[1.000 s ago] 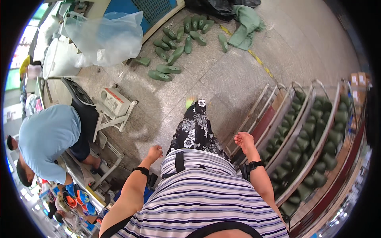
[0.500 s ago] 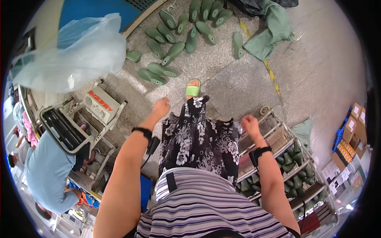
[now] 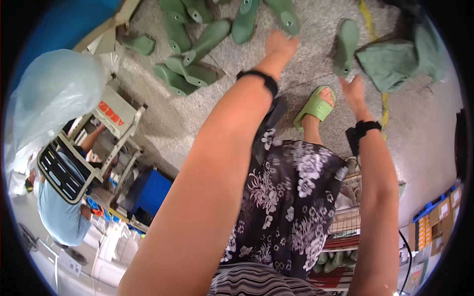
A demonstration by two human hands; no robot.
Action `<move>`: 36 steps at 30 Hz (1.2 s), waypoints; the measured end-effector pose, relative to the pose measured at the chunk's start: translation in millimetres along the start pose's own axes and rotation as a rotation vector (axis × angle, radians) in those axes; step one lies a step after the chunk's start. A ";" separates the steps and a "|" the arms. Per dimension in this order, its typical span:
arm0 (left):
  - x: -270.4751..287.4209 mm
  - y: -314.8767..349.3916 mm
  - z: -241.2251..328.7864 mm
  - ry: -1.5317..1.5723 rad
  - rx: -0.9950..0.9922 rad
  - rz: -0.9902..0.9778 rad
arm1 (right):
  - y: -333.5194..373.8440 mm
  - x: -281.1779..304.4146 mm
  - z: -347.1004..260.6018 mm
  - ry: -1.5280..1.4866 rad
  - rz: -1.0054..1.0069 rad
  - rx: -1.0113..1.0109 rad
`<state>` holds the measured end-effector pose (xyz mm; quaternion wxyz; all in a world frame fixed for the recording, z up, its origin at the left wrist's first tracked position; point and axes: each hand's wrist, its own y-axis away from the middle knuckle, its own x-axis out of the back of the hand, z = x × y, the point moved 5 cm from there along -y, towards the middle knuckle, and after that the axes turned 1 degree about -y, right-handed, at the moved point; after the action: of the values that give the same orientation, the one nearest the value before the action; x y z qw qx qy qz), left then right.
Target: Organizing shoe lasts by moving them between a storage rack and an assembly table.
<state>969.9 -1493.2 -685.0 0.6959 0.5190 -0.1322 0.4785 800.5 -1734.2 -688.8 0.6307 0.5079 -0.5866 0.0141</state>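
Observation:
Green shoe lasts lie scattered on the speckled stone floor. My left hand is stretched far forward, right at the end of one shoe last; its fingers are mostly hidden behind the back of the hand, so a grip cannot be made out. Another shoe last lies on its own farther right. Just short of its near end is my right hand, somewhat blurred, fingers stretched out and nothing in them. A black band circles each wrist.
A green cloth bag lies at the right beside yellow floor tape. My foot in a green slipper stands between my arms. A rack with lasts is near right. Left are a metal frame, a plastic bag and a person in blue.
I have bent forward, and both hands have moved away from my body toward the lasts on the floor. The lasts now appear larger and closer. My right fingers have stretched out.

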 end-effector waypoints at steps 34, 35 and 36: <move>288.7 360.6 -180.6 0.894 0.648 -0.248 | 335.1 116.3 -151.0 -0.204 -0.482 -0.113; 310.1 369.7 -189.1 0.836 0.658 -0.253 | 354.1 120.4 -163.7 -0.242 -0.476 -0.116; 325.0 377.5 -190.0 0.853 0.636 -0.254 | 364.1 130.9 -169.8 -0.274 -0.465 -0.111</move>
<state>772.1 -1158.8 -320.0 0.5490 0.4755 0.3767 0.5750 741.1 -1522.2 -328.2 0.5587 0.5907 -0.5340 -0.2320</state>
